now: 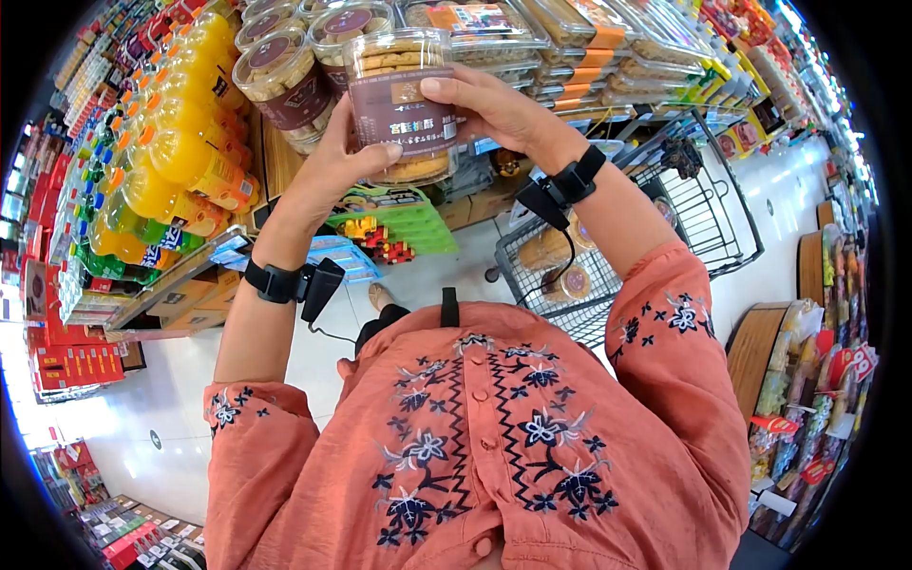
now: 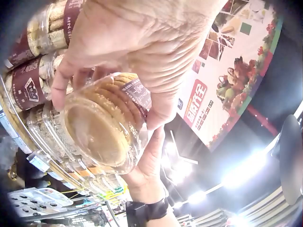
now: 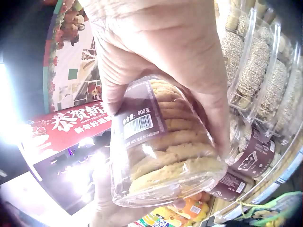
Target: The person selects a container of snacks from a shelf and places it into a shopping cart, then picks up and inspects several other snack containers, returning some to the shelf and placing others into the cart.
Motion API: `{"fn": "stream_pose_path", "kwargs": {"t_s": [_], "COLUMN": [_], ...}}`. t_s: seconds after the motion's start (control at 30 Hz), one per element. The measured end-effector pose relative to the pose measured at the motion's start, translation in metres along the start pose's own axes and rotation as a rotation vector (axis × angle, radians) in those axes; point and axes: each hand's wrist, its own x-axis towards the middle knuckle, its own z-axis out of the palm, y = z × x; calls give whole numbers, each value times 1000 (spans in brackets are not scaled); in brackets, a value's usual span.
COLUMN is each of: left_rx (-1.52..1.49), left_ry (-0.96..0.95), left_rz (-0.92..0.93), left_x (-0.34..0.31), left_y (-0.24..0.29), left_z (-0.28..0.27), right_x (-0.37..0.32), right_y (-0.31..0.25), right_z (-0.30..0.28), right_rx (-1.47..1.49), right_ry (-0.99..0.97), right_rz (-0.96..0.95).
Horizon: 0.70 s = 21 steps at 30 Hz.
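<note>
A clear plastic jar of cookies (image 1: 404, 128) with a brown paper label is held up between both hands, close over the front of the shelf. My left hand (image 1: 334, 163) grips its lower left side, thumb across the label's bottom. On the other side my right hand (image 1: 499, 109) grips the upper right, thumb on the label's upper edge. Stacked round cookies show through the jar's base (image 2: 94, 135) in the left wrist view. A barcode and weight print mark the label (image 3: 137, 118) in the right wrist view.
Similar jars (image 1: 285, 85) stand on the shelf behind, beside stacked clear pastry boxes (image 1: 579, 57). Orange drink bottles (image 1: 190, 123) crowd the left. A black wire shopping cart (image 1: 560, 304) holding several packs stands at my right. Beyond it is a wooden bin (image 1: 760, 342).
</note>
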Motion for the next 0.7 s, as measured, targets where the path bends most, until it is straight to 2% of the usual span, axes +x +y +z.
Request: {"fn": "stream_pose_path", "kwargs": {"t_s": [0.2,0.7], "left_rx": [-3,-13], "left_ry": [9,-49], "left_rz": [19,33], "left_x": [1,8], "left_y": [-1,-8], "left_z": [-2,-7], "right_x": [8,-8], "right_y": [8,-6], "right_z": [-4,11], "right_rx": [-59,-76], "right_ry": [18,108], "right_rz": [-77,-55]}}
